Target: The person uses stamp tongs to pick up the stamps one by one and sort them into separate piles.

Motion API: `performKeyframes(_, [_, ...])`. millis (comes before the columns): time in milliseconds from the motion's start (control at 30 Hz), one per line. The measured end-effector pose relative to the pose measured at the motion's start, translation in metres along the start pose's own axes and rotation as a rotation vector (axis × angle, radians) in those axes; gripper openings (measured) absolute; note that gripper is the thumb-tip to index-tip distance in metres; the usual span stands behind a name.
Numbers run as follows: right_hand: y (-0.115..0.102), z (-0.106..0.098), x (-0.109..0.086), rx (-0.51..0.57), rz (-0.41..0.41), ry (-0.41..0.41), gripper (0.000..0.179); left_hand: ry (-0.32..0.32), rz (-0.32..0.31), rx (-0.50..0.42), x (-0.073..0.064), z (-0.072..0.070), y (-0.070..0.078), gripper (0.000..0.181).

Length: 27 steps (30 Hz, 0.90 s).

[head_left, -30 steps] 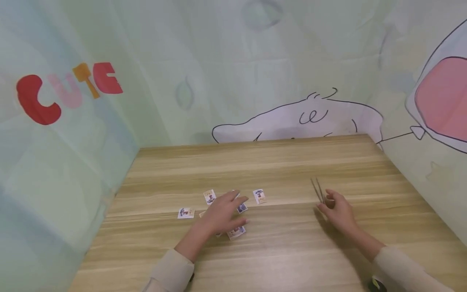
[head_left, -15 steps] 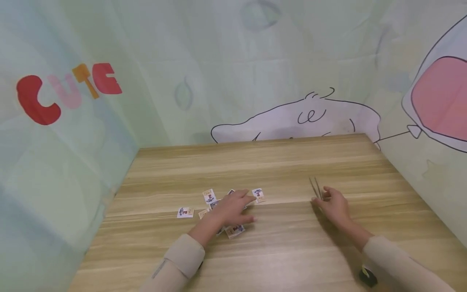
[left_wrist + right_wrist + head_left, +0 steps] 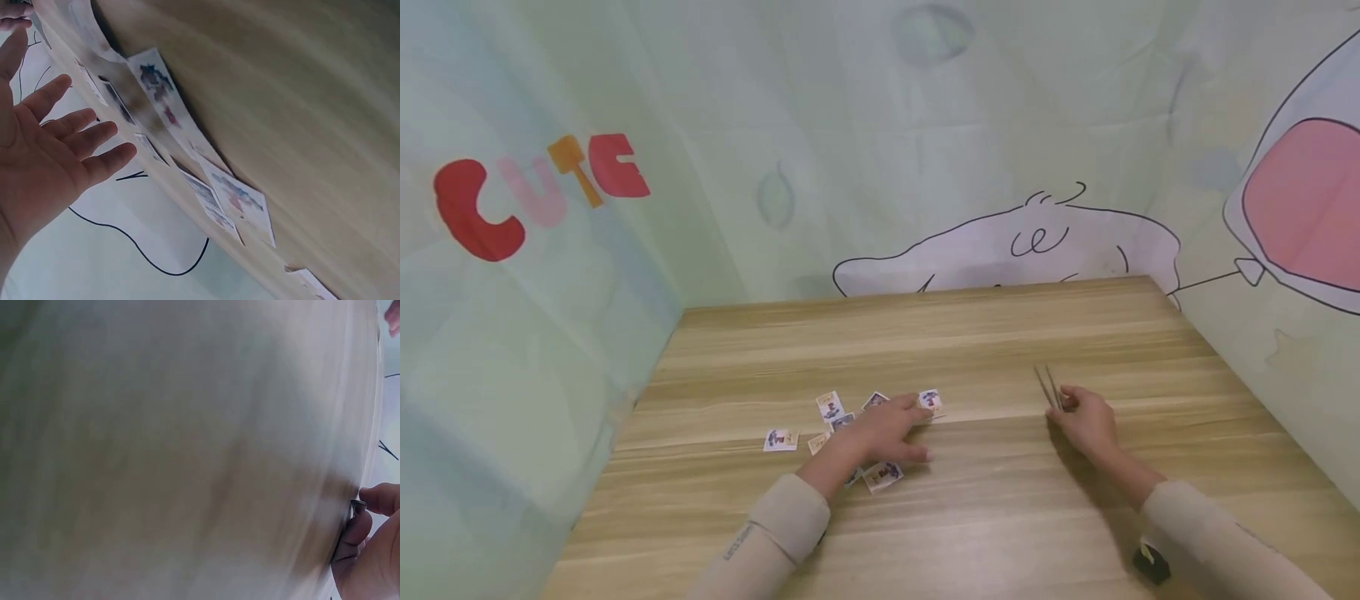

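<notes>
My left hand (image 3: 887, 432) hovers palm down over a loose cluster of small printed stamps, its fingers spread and fairly straight. Its fingertips reach the lower edge of the rightmost stamp (image 3: 929, 401); whether they touch it I cannot tell. Another stamp (image 3: 781, 440) lies apart at the left, and one more (image 3: 831, 406) at the back of the group. Part of the cluster is hidden beneath the hand. In the left wrist view several overlapping stamps (image 3: 240, 200) lie past the fingers. Off to the right, my right hand (image 3: 1088, 423) pinches metal tweezers (image 3: 1045, 387), tips pointing away and apart.
All this lies on a wood-grain table (image 3: 970, 342). A fabric backdrop (image 3: 820, 125) with printed drawings rises at its back and both sides. A small dark object (image 3: 1151, 565) shows beneath the right sleeve (image 3: 1202, 525).
My left hand has slid rightward across the cluster to the rightmost stamp, uncovering stamps behind it. The right hand still holds the tweezers and has barely shifted.
</notes>
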State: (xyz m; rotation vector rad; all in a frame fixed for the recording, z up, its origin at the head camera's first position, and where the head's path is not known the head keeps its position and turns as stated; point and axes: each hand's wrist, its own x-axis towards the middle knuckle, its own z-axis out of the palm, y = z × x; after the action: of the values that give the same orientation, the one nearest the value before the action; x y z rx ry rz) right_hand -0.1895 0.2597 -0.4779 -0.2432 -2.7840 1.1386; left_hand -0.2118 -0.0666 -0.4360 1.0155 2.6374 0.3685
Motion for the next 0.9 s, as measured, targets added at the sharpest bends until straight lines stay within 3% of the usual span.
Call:
performKeyframes(433, [-0.001, 0.0, 0.001, 0.011, 0.008, -0.015, 0.037, -0.036, -0.036, 0.016, 0.006, 0.008, 0.003, 0.072])
performKeyframes(667, [-0.002, 0.0, 0.005, -0.067, -0.046, -0.021, 0.041, -0.034, -0.026, 0.048, 0.008, 0.008, 0.004, 0.07])
performKeyframes(900, [-0.005, -0.001, 0.009, -0.072, 0.008, -0.052, 0.037, -0.061, -0.028, 0.047, 0.011, 0.008, 0.006, 0.07])
